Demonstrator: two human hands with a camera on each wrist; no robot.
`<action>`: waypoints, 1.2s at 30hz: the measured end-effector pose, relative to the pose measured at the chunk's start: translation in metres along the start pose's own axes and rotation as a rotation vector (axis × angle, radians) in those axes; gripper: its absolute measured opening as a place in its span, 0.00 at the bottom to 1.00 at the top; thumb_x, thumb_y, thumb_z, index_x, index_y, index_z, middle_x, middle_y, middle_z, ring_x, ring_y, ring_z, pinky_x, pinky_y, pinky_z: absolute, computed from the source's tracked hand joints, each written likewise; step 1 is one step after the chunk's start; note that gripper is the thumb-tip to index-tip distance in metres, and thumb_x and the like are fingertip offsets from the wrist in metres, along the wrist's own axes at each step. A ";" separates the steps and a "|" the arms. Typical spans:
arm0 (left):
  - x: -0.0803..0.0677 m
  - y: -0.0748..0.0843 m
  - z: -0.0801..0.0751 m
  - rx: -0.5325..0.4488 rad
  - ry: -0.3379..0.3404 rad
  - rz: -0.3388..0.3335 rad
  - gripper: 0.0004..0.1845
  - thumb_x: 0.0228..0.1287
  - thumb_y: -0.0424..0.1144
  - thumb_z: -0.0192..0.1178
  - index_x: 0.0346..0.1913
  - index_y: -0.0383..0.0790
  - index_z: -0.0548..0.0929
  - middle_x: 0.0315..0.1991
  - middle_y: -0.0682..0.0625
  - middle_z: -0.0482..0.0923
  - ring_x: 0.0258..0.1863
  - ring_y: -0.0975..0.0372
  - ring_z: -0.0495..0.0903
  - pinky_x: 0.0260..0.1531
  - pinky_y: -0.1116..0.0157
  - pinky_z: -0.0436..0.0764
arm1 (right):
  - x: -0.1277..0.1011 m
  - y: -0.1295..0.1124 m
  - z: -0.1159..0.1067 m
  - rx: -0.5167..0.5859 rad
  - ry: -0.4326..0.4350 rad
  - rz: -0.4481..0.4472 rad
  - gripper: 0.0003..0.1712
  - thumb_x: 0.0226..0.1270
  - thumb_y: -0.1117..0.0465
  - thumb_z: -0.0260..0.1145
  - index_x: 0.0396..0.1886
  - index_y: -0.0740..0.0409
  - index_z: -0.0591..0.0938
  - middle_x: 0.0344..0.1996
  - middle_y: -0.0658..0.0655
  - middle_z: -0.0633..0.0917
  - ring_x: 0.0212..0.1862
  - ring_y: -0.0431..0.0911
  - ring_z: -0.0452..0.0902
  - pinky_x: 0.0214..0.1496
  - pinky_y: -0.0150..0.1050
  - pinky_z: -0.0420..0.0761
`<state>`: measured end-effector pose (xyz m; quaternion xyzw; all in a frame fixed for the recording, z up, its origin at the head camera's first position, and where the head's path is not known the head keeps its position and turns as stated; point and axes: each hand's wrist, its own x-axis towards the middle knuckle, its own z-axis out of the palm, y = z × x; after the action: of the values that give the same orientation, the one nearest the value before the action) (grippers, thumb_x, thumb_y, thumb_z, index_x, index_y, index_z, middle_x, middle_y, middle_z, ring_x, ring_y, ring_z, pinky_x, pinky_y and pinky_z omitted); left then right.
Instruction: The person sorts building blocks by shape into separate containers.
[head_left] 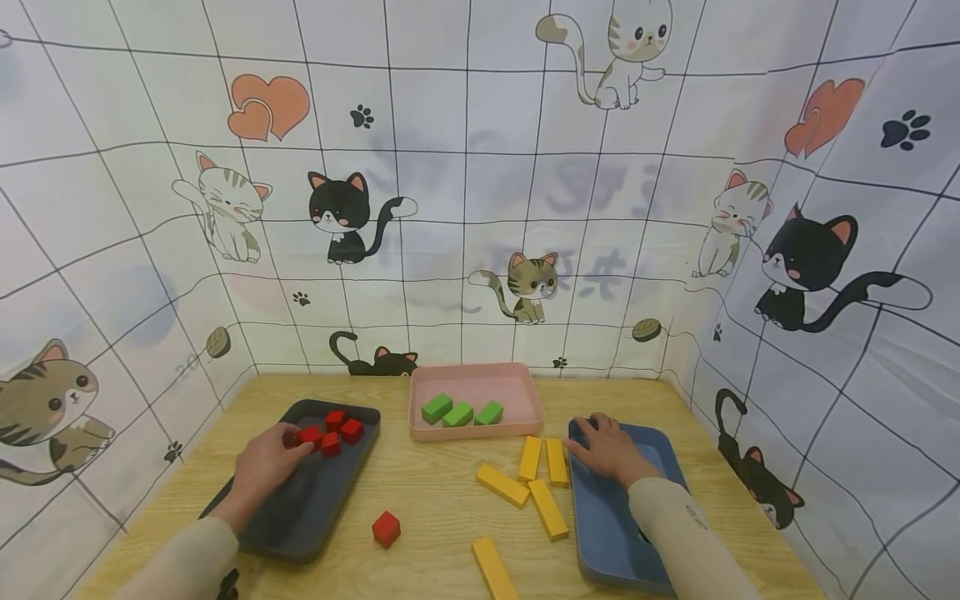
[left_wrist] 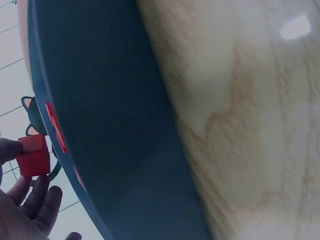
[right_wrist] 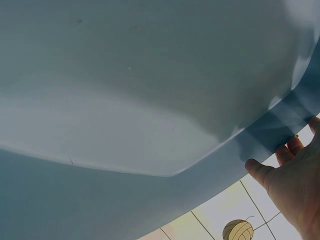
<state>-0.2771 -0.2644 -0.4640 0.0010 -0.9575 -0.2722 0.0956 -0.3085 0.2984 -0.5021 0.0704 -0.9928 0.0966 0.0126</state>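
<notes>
My left hand reaches over the dark tray and pinches a red cube between thumb and fingers. The left wrist view shows that cube just off the tray floor, with my fingers under it. Three more red cubes lie in the dark tray. My right hand rests flat, fingers straight, on the far left corner of the blue tray. The right wrist view shows the blue tray's floor and that hand at its rim.
A loose red cube lies on the wooden table. Several yellow blocks are scattered between the trays. A pink tray at the back holds three green blocks. Cat-print cloth walls enclose the table.
</notes>
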 end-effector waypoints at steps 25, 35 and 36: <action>-0.003 0.012 0.009 -0.008 -0.005 0.040 0.24 0.61 0.44 0.66 0.52 0.28 0.80 0.44 0.36 0.83 0.41 0.47 0.82 0.40 0.47 0.78 | -0.004 -0.004 -0.005 0.007 -0.012 0.001 0.39 0.73 0.38 0.55 0.72 0.59 0.68 0.66 0.73 0.65 0.65 0.70 0.62 0.61 0.68 0.64; -0.005 0.027 0.015 -0.083 -0.041 0.071 0.24 0.61 0.44 0.68 0.54 0.31 0.80 0.41 0.42 0.83 0.40 0.51 0.80 0.40 0.49 0.78 | -0.002 -0.003 -0.004 0.011 -0.021 0.011 0.39 0.74 0.37 0.54 0.73 0.58 0.67 0.67 0.73 0.64 0.66 0.70 0.61 0.61 0.68 0.64; -0.005 0.029 0.016 -0.101 -0.046 0.079 0.23 0.61 0.43 0.69 0.54 0.31 0.80 0.41 0.42 0.83 0.41 0.51 0.80 0.41 0.49 0.79 | -0.001 -0.003 -0.004 0.011 -0.020 0.009 0.39 0.74 0.37 0.54 0.73 0.58 0.67 0.66 0.73 0.64 0.66 0.70 0.61 0.61 0.68 0.64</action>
<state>-0.2733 -0.2316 -0.4633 -0.0481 -0.9438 -0.3160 0.0842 -0.3067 0.2966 -0.4974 0.0671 -0.9926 0.1012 0.0020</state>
